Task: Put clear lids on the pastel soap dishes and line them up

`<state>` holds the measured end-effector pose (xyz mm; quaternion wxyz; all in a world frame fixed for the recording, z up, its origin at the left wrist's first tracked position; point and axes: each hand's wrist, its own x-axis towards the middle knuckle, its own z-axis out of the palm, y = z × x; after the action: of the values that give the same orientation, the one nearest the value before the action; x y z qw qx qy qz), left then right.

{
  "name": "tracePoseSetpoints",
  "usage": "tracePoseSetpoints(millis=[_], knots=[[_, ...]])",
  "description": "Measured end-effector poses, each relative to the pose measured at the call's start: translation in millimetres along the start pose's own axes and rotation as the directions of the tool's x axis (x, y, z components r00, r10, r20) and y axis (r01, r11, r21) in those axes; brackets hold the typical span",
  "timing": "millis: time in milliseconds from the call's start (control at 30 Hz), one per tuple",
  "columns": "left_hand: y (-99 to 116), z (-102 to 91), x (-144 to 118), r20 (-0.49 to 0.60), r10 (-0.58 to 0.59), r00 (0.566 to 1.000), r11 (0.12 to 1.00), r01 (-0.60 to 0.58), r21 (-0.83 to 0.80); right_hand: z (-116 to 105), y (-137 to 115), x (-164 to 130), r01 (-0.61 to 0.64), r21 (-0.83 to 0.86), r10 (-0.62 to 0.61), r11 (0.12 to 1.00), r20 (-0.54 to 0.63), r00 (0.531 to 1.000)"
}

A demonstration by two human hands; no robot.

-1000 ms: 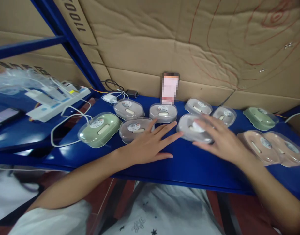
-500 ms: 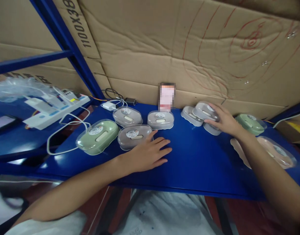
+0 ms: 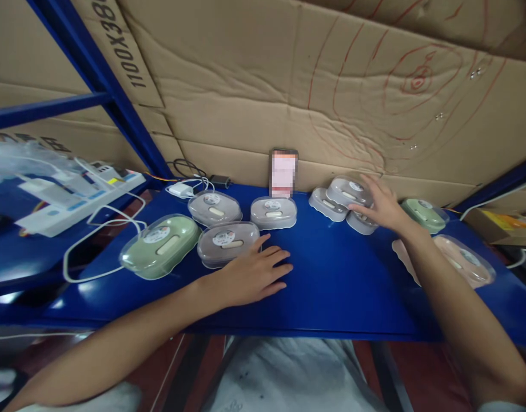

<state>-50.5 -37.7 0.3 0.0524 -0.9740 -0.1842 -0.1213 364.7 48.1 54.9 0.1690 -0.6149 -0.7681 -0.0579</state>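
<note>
Here the left hand (image 3: pixel 250 274) lies flat, fingers spread, on the blue shelf (image 3: pixel 331 286), touching a grey case (image 3: pixel 227 243). The right hand (image 3: pixel 381 206) rests open-fingered on a stacked grey case (image 3: pixel 347 191) perched over two others; a nudge could topple it. Counted left to right: one green case (image 3: pixel 160 253) beyond the left hand, seven grey, one green, and at least one pink beneath the right forearm.

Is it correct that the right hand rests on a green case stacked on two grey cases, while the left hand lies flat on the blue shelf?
Not quite. In the head view the case under the right hand is grey, not green. It does sit on two other grey cases, and the left hand lies flat on the blue shelf.
</note>
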Motion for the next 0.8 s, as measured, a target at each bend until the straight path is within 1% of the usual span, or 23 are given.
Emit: tracePoseSetpoints(millis=[67,100,167,200,233,333,400,433,500,600,633,700,767,800], knots=[[0.7,-5.0,1.0,0.001,-0.009,1.000,1.000,0.009,0.014,-15.1,-5.3,-20.1,-0.016,-0.014,0.015,1.000,-0.046,0.999],[0.5,-9.4,0.4,-0.002,-0.023,1.000,0.999,0.023,0.028,-23.3,-6.6,-35.2,-0.018,-0.018,0.017,1.000,-0.074,0.997],[-1.8,-20.7,-5.5,-0.018,-0.081,0.997,0.995,0.082,0.064,-37.3,-4.9,-74.5,-0.018,-0.037,0.012,0.999,-0.138,0.990],[-4.0,-26.7,-11.2,-0.027,-0.122,0.992,0.989,0.124,0.080,-41.7,-1.6,-97.4,-0.017,-0.041,0.010,0.999,-0.160,0.987],[-7.0,-32.1,-18.8,-0.040,-0.170,0.985,0.981,0.173,0.091,-43.6,3.1,-121.0,-0.045,-0.050,0.036,0.998,-0.164,0.986],[-18.2,-40.9,-47.5,-0.098,-0.316,0.944,0.942,0.325,0.090,-35.2,19.8,-184.4,-0.170,-0.141,0.146,0.975,-0.168,0.975],[-24.6,-40.2,-63.9,-0.118,-0.371,0.921,0.920,0.382,0.086,-23.4,25.7,-211.7,-0.212,-0.178,0.179,0.961,-0.188,0.966],[-26.4,-38.9,-69.3,-0.117,-0.380,0.917,0.916,0.391,0.090,-17.8,25.0,-219.6,-0.206,-0.180,0.171,0.962,-0.194,0.966],[-25.9,-36.5,-72.8,-0.107,-0.373,0.921,0.917,0.384,0.105,-9.6,14.7,-225.2,-0.135,-0.150,0.109,0.979,-0.170,0.979],[-15.7,-35.6,-60.9,-0.097,-0.312,0.945,0.941,0.321,0.109,-4.5,-20.1,-213.0,0.062,-0.049,-0.066,0.997,-0.086,0.994],[-10.9,-35.6,-53.4,-0.084,-0.274,0.958,0.954,0.282,0.100,-3.7,-34.5,-204.8,0.140,-0.013,-0.140,0.990,-0.061,0.988],[-1.9,-35.0,-35.6,-0.051,-0.183,0.982,0.980,0.186,0.075,-1.9,-61.8,-183.5,0.289,0.046,-0.288,0.956,-0.028,0.957],[3.1,-32.9,-16.7,-0.034,-0.095,0.995,0.993,0.097,0.061,1.2,-80.9,-156.3,0.392,0.093,-0.393,0.915,-0.005,0.919],[3.3,-31.1,-8.0,-0.034,-0.057,0.998,0.996,0.059,0.060,3.5,-86.0,-141.4,0.420,0.115,-0.423,0.900,0.003,0.906]])
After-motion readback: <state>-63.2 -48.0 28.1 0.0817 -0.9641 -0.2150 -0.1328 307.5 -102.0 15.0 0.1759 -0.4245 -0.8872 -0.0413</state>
